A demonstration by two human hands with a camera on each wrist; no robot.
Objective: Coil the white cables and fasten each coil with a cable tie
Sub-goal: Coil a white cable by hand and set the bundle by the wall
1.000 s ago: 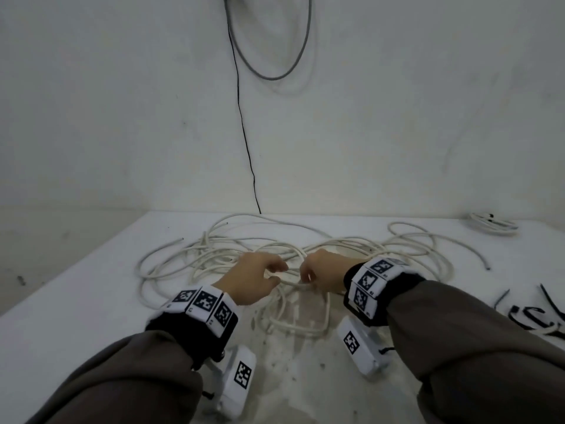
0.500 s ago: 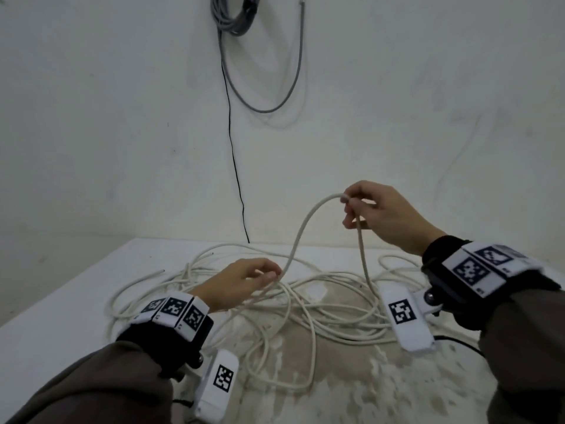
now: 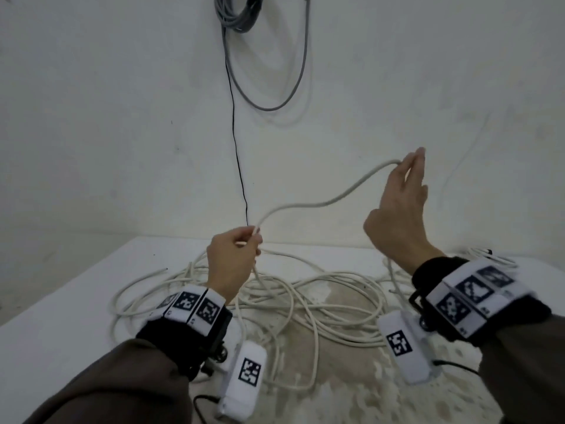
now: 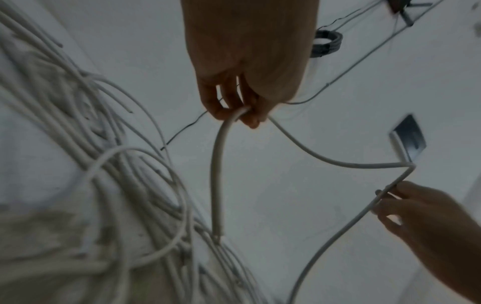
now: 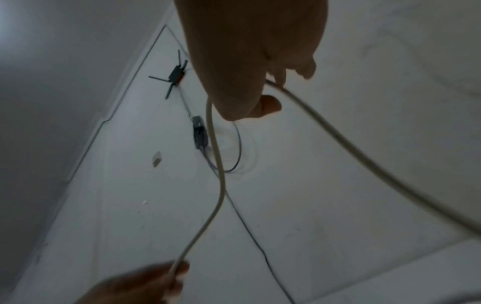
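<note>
A tangle of white cables (image 3: 305, 301) lies on the white table (image 3: 76, 301). My left hand (image 3: 244, 243) is raised just above the tangle and grips one white cable (image 3: 305, 205) near its end. In the left wrist view the fingers (image 4: 234, 107) curl round that cable (image 4: 217, 164), and its short free end hangs down. My right hand (image 3: 403, 179) is up at the right, pinching the same cable between thumb and forefinger with the other fingers straight. The cable bends over the right hand (image 5: 273, 92) and falls back toward the tangle. No cable tie is in view.
A small tied white coil (image 3: 489, 255) sits at the table's back right. On the wall behind hang a grey cable bundle (image 3: 238, 13) and a thin black wire (image 3: 235, 133). The tabletop's near middle is worn and stained (image 3: 336, 377).
Both hands have lifted off the tangle. The right hand moved up and to the right, drawing a length of cable out between the hands; the left hand rose with its end.
</note>
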